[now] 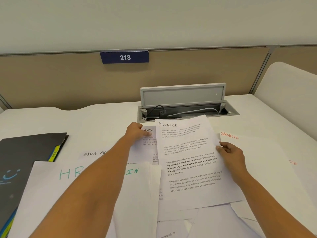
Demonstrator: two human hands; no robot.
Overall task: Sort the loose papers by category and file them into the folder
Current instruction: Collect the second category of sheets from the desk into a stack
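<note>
The right hand (229, 152) pinches the right edge of a thin white printed sheet headed FINANCE (190, 160), long axis running away from the person. The left hand (137, 132) is closed on a second, matching sheet (149, 140), apparently underneath, just left. The dark matte folder (25, 162) lies far left on the white desk (103, 117), nearer the left hand.

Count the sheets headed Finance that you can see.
2. One Finance sheet lies on top, its right edge held by the right hand; a second sheet sits partly beneath it, under the left hand. More may be hidden.
</note>
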